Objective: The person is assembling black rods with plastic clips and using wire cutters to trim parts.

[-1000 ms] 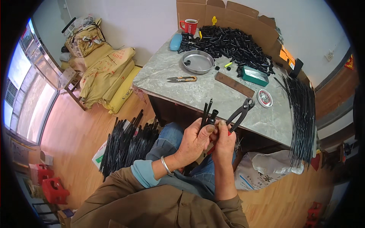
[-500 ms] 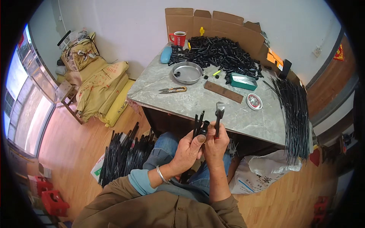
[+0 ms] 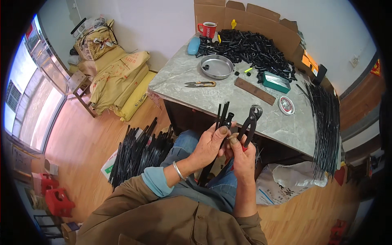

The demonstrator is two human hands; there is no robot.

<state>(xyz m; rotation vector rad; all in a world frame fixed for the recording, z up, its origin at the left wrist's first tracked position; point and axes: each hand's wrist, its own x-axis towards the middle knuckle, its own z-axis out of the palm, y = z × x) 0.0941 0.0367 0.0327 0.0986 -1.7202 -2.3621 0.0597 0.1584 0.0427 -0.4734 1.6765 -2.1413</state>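
L hand (image 3: pixel 210 146): grip clamped on 1 blk tubular fitting (image 3: pixel 229 118) plus approx. 3 blk strips (image 3: pixel 225 112), near front edge of table (image 3: pixel 179 96). R hand (image 3: pixel 243 157): grip closed round 1 pr. pincers (image 3: pixel 250 121), just beside fitting. Cf. 0.5 s earlier: pincers turned from edge-on to broadside, suggesting readjustment. On table: 1 pan (image 3: pixel 217 76), 1 snips (image 3: pixel 207 84), 1 mug (image 3: pixel 207 30); blk-parts pile (image 3: pixel 253 49), uncountable.

Glossy plastic tube (image 3: pixel 230 117), metal pincers (image 3: pixel 253 116), shiny metal dish (image 3: pixel 221 67)
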